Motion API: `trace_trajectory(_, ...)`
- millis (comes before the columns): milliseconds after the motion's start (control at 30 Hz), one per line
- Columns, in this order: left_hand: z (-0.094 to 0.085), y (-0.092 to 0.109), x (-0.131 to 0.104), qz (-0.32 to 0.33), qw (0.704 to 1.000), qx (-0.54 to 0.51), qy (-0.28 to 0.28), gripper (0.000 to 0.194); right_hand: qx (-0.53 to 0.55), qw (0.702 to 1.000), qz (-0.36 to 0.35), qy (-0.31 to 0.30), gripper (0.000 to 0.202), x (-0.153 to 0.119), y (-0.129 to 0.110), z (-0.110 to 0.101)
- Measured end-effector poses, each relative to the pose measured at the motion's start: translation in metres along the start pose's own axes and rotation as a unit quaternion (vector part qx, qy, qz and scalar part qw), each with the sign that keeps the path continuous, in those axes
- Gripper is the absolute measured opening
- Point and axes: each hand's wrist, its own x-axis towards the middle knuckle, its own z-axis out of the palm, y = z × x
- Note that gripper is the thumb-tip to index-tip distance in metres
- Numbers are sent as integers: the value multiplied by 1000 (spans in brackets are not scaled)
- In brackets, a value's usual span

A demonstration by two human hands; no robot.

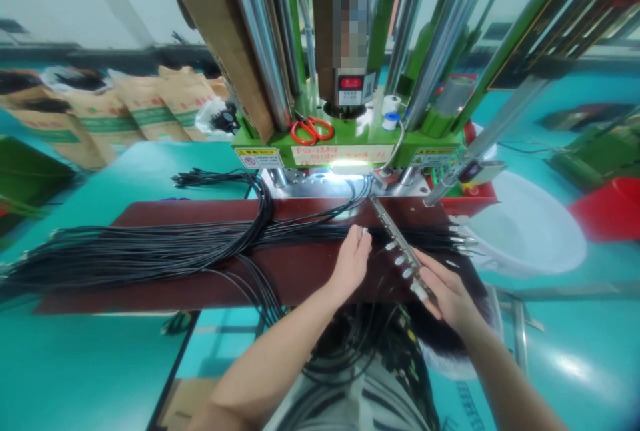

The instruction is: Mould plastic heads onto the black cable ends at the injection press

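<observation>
My right hand [443, 288] grips the near end of a long metal bar [395, 234] that slants up and left toward the machine. Several pale connector pieces [400, 260] stick out along the bar's left side. My left hand [353, 261] is closed in a pinch just left of the bar, with a small light-coloured piece at its fingertips, too small to name. Behind and beneath the hands, a thick bundle of black cables [165, 248] lies across the dark red board [310, 271]. Other black cables hang over the board's near edge toward my lap.
A green press [280, 144] with metal columns stands right ahead, with red-handled scissors [313, 130] and a blue-and-white spool [391, 120] on it. At the right are a red tray [473, 204] and a white tub [530, 224]. Paper sacks [145, 108] stand back left.
</observation>
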Motion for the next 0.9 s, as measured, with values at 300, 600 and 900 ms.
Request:
trace_trajectory(300,-5,10,3,-77,987,-68,-126,37,-39,998,24,-30,59,0,3,-3)
trace_trajectory(600,-16,11,11,-85,983,-54,-154,39,-112,990,-8,-81,59,2,-2,-1)
trace_trajectory(900,-11,12,17,29,991,70,-114,32,-68,997,7,-26,58,3,0,1)
